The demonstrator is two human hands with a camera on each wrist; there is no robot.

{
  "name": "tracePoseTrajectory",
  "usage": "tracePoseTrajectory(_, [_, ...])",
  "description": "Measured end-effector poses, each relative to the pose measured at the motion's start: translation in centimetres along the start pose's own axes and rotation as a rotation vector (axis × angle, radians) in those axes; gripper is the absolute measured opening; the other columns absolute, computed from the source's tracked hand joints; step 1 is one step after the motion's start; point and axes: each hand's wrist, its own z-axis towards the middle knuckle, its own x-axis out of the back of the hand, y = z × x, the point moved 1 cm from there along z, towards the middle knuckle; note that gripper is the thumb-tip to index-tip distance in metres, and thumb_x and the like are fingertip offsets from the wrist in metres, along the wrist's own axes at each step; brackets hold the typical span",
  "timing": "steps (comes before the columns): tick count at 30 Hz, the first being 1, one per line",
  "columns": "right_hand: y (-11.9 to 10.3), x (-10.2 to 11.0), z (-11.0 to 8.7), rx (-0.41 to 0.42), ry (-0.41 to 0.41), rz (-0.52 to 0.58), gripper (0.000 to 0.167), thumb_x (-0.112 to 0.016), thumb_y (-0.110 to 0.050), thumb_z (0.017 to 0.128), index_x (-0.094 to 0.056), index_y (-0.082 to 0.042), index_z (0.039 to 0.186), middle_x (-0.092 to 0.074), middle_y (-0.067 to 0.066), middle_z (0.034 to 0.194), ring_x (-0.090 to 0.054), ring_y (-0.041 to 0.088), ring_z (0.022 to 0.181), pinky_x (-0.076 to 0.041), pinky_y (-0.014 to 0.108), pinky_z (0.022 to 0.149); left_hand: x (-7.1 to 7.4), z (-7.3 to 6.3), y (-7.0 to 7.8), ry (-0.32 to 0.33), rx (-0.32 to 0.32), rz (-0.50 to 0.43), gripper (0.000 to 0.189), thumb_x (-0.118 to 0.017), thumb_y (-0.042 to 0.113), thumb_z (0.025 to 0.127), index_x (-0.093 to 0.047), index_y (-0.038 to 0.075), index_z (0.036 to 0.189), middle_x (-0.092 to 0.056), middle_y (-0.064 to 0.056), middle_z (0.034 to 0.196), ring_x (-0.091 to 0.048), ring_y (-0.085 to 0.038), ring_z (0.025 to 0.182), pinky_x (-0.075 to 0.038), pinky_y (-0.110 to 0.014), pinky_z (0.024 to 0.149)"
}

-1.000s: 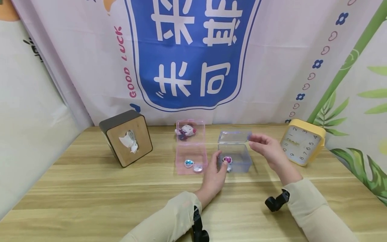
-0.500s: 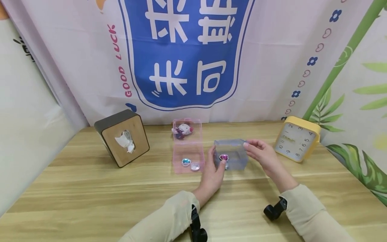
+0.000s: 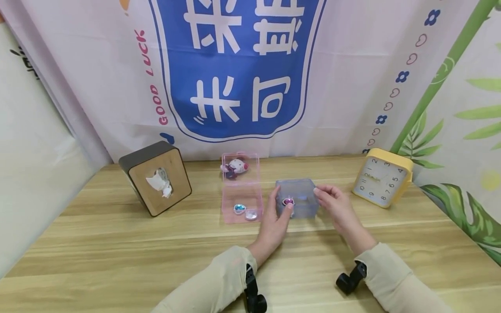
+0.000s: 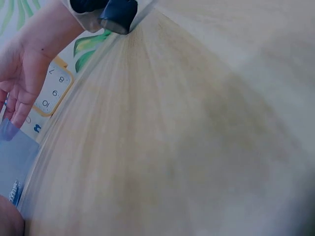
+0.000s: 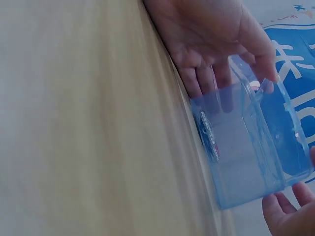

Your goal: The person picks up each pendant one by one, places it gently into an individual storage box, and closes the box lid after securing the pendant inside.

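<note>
My left hand (image 3: 274, 224) holds the left side of a clear blue plastic box (image 3: 305, 211), its thumb at the front. My right hand (image 3: 338, 211) pinches the right edge of the box's hinged lid (image 3: 299, 188). The lid is tilted low over the box, and a gap still shows in the right wrist view. Inside the box (image 5: 241, 167) lies a pink gem (image 3: 288, 201) with a silvery rim; a paler gem beneath it is mostly hidden by the thumb.
Left of the blue box stands an open pink plastic box (image 3: 231, 193) holding a blue teardrop gem (image 3: 239, 209) and a clear gem (image 3: 251, 214). A cat-like toy (image 3: 236, 166) lies behind its lid. A wooden-faced tissue box (image 3: 162, 180) and yellow clock (image 3: 383, 177) flank them.
The blue box's lid has swung forward and down from its open, leaned-back position, with my right hand moving along with it. My left hand has kept its place on the box.
</note>
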Motion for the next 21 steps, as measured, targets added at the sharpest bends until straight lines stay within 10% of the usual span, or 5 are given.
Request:
tracePoseTrajectory(10, [1.0,-0.8,-0.7,-0.009,0.024,0.029,0.047,-0.050,-0.011,0.093,-0.037,0.003,0.136,-0.044,0.010,0.128,-0.045,0.005,0.102,-0.035,0.032,0.107,0.1,-0.1,0.1,0.013,0.025,-0.032,0.048,-0.046,0.025,0.096,-0.033,0.011,0.140,-0.043,-0.018,0.139,-0.040,-0.034,0.128,-0.031,-0.049,0.109])
tracePoseTrajectory(21, [1.6,-1.4,-1.0,-0.015,0.057,0.062,0.046,-0.051,-0.007,0.092,-0.038,0.002,0.135,-0.046,0.007,0.122,-0.046,0.003,0.099,-0.043,0.013,0.089,0.1,0.1,0.0,0.022,0.047,-0.070,0.045,-0.047,0.022,0.096,-0.035,0.007,0.137,-0.043,-0.020,0.138,-0.039,-0.035,0.129,-0.032,-0.044,0.109])
